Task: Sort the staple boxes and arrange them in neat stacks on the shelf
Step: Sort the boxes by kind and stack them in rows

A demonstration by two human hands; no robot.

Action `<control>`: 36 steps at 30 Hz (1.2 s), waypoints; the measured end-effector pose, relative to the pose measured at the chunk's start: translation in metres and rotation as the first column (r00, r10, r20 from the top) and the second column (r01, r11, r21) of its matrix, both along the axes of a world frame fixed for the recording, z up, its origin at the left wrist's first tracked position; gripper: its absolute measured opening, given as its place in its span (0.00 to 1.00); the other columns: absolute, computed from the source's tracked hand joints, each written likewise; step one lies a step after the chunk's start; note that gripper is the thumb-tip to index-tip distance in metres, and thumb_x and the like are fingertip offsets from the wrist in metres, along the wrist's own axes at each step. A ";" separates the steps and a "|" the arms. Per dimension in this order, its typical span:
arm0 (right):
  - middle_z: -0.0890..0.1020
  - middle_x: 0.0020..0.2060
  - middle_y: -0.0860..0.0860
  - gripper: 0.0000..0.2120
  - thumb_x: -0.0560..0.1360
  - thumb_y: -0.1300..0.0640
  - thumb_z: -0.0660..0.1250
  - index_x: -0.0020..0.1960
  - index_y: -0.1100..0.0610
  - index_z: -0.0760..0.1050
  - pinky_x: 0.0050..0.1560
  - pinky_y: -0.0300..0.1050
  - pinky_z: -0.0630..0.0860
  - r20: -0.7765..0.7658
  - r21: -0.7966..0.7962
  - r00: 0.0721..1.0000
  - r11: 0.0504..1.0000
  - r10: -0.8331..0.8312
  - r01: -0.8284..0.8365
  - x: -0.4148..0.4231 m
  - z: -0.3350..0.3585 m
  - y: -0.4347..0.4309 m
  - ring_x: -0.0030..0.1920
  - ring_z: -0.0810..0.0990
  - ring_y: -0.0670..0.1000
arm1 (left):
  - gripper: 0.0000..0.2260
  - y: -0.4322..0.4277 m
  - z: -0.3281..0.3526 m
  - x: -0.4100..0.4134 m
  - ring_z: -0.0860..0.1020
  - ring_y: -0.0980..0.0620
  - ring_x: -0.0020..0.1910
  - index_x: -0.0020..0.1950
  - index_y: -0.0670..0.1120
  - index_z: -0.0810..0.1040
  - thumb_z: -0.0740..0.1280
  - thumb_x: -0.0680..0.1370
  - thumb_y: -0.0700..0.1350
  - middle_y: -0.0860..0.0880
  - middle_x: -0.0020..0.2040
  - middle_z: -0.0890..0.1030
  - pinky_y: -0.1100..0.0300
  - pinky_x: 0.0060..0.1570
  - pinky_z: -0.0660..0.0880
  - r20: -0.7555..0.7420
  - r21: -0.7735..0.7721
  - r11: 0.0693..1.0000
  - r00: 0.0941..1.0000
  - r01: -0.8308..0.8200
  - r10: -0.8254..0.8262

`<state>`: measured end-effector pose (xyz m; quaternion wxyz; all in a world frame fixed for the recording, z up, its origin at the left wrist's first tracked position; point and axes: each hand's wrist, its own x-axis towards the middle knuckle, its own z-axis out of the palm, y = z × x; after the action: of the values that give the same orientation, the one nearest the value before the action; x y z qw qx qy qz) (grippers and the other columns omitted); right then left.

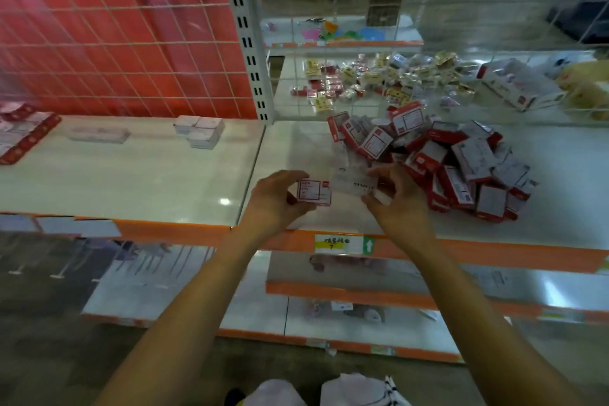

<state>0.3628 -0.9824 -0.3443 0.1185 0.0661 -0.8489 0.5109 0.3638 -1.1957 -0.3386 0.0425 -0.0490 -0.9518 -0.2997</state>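
A loose heap of red-and-white staple boxes (454, 161) lies on the white shelf (148, 181), right of centre. My left hand (273, 201) grips one red-and-white staple box (314, 192) just above the shelf's front part. My right hand (398, 198) pinches a pale box printed "STAPLES" (354, 183) right beside it, at the heap's near left edge. A small stack of white boxes (199, 132) stands further left on the shelf.
A wire grid backs the shelf, with red panels (131, 53) on the left. Behind the grid lie mixed small packets (379, 79) and a bigger red-and-white carton (517, 84). Red-edged packs (23, 133) sit at the far left. Orange-edged lower shelves (346, 290) are below.
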 end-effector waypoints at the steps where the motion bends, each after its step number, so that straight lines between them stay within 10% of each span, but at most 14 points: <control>1: 0.78 0.49 0.46 0.15 0.70 0.67 0.72 0.53 0.57 0.74 0.53 0.36 0.75 0.013 -0.021 1.000 1.000 0.021 -0.021 0.001 0.000 -0.009 0.51 0.79 0.45 | 0.25 -0.011 0.000 0.004 0.82 0.54 0.40 0.64 0.47 0.77 0.77 0.69 0.48 0.48 0.59 0.80 0.71 0.46 0.71 -0.003 0.014 1.000 1.000 -0.014 0.014; 23: 0.79 0.49 0.49 0.18 0.68 0.70 0.71 0.51 0.53 0.74 0.54 0.33 0.76 0.093 -0.154 0.963 0.959 0.253 -0.237 0.048 -0.003 -0.269 0.51 0.80 0.47 | 0.25 -0.269 0.016 0.094 0.79 0.51 0.46 0.67 0.46 0.74 0.75 0.71 0.46 0.47 0.63 0.77 0.60 0.54 0.73 0.039 -0.037 0.978 0.978 -0.205 0.206; 36: 0.81 0.51 0.50 0.16 0.70 0.68 0.72 0.51 0.51 0.75 0.53 0.39 0.77 0.222 -0.259 0.935 0.941 0.277 -0.218 0.035 -0.010 -0.329 0.52 0.80 0.46 | 0.25 -0.332 0.007 0.087 0.78 0.56 0.41 0.67 0.47 0.74 0.75 0.72 0.46 0.49 0.63 0.77 0.72 0.44 0.69 0.023 0.034 0.971 0.972 -0.236 0.235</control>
<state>0.3976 -1.3117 -0.3547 -0.0505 0.0927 -0.7768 0.6208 0.4512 -1.5278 -0.3316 0.0695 0.0680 -0.9456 -0.3104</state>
